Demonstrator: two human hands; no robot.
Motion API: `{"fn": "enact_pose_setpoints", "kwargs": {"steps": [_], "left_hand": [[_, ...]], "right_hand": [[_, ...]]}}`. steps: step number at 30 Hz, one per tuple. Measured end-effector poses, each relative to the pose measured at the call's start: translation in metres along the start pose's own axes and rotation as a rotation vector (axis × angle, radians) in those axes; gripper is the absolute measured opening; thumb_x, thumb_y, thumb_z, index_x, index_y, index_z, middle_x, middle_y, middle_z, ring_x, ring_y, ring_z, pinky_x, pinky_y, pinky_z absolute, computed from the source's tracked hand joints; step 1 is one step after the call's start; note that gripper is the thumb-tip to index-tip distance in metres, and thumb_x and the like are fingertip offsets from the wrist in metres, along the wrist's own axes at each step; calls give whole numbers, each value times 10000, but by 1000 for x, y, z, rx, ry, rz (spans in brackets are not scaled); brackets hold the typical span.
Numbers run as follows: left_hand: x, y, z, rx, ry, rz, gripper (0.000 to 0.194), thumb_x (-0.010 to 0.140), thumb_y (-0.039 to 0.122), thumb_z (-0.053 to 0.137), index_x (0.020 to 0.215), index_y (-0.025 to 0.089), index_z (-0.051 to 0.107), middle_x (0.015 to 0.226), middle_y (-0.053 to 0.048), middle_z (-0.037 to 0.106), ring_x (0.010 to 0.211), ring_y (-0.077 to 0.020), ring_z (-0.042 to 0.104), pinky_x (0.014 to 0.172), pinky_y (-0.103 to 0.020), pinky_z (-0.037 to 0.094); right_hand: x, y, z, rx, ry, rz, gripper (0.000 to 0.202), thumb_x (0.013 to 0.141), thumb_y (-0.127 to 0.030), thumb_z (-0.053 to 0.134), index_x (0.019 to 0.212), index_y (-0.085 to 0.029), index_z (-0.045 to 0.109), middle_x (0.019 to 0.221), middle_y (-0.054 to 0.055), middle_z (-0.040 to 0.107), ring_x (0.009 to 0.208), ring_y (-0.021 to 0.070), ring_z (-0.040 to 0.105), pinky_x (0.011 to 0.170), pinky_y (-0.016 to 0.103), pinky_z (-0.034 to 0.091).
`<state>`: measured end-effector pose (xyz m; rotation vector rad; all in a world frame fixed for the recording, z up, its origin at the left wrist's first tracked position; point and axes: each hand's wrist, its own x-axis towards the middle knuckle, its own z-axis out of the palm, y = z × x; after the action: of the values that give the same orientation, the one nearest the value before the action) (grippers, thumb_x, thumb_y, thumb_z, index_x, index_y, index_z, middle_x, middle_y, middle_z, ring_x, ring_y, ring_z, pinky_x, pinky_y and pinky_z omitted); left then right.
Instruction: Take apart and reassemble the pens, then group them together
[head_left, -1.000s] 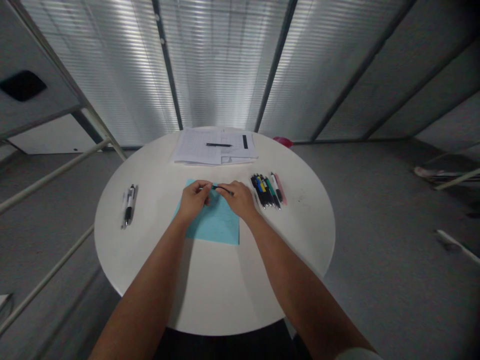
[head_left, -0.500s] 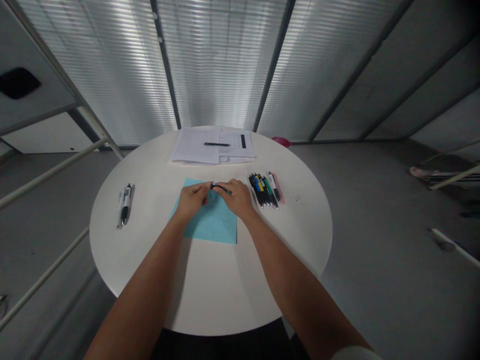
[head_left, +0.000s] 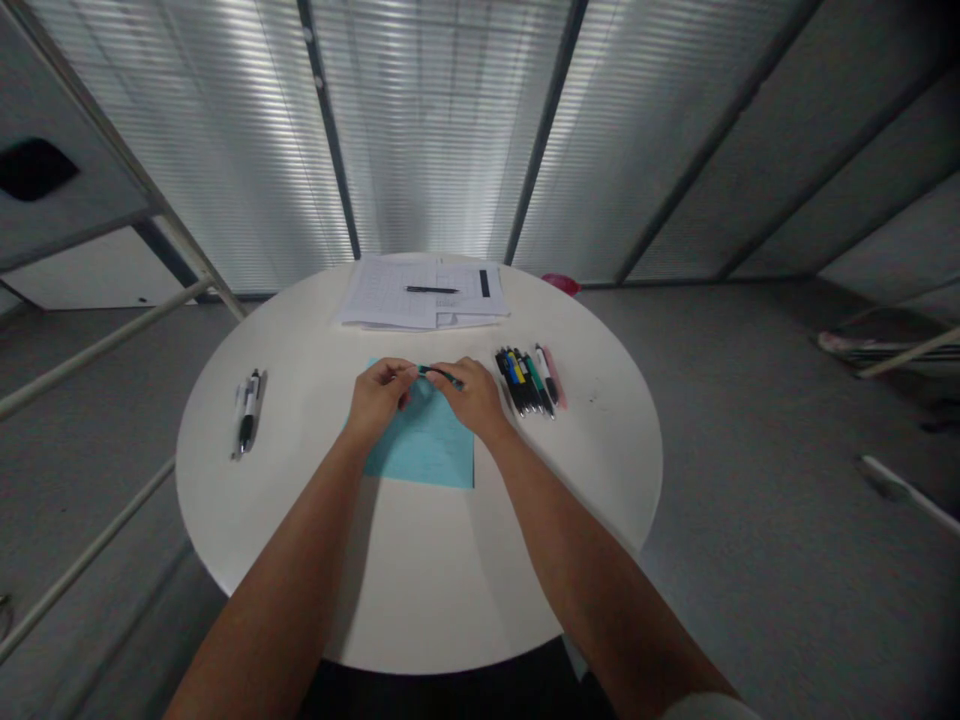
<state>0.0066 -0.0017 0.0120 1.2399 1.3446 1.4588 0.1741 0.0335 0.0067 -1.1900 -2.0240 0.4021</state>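
Note:
A dark pen with a bit of green (head_left: 444,374) is held level between my two hands, above the far part of a light blue sheet (head_left: 427,455). My left hand (head_left: 375,400) pinches its left end between thumb and fingers. Closed around the right part of the pen is my right hand (head_left: 475,395), covering much of it. Just right of that hand, a row of several pens (head_left: 525,382), black, yellow, blue, green and white, lies on the table.
The round white table (head_left: 420,580) carries stacked printed papers (head_left: 386,290) at the back, with a black pen (head_left: 432,290) on top. White and black pens (head_left: 250,412) lie at its left. A metal rail (head_left: 105,345) runs beside it on the left.
My left hand has shifted slightly to the left along the pen, and green now shows near its fingertips. My right hand stays almost in place.

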Motion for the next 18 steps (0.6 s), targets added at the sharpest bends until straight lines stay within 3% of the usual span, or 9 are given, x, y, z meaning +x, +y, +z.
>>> {"fn": "enact_pose_setpoints", "kwargs": {"steps": [5, 9, 13, 18], "left_hand": [[0, 1, -3, -113, 62, 2, 196, 769, 366, 633, 789, 173, 657, 716, -37, 630, 465, -88, 476, 424, -238, 357], [0, 2, -8, -122, 157, 36, 118, 741, 286, 591, 772, 198, 663, 677, -18, 595, 466, -89, 450, 431, -235, 323], [1, -2, -13, 67, 263, 116, 143, 722, 231, 542, 779, 217, 673, 676, -17, 605, 546, -123, 499, 507, -253, 374], [3, -8, -18, 449, 365, 190, 209, 745, 201, 497, 845, 201, 681, 773, -33, 642, 712, -177, 576, 700, -311, 452]], "right_hand": [[2, 2, -3, 187, 191, 37, 420, 962, -502, 390, 1009, -185, 661, 962, 61, 658, 918, 159, 595, 832, 266, 440], [2, 5, -2, 264, 322, 179, 456, 989, -508, 233, 968, -190, 559, 813, 41, 615, 757, 148, 574, 719, 269, 444], [1, 5, -1, 325, 389, 212, 420, 995, -498, 177, 928, -211, 475, 681, -7, 523, 615, 127, 519, 630, 251, 426], [0, 1, -2, 271, 431, 200, 393, 999, -475, 135, 947, -218, 429, 705, -2, 520, 673, 132, 545, 679, 256, 439]]}}
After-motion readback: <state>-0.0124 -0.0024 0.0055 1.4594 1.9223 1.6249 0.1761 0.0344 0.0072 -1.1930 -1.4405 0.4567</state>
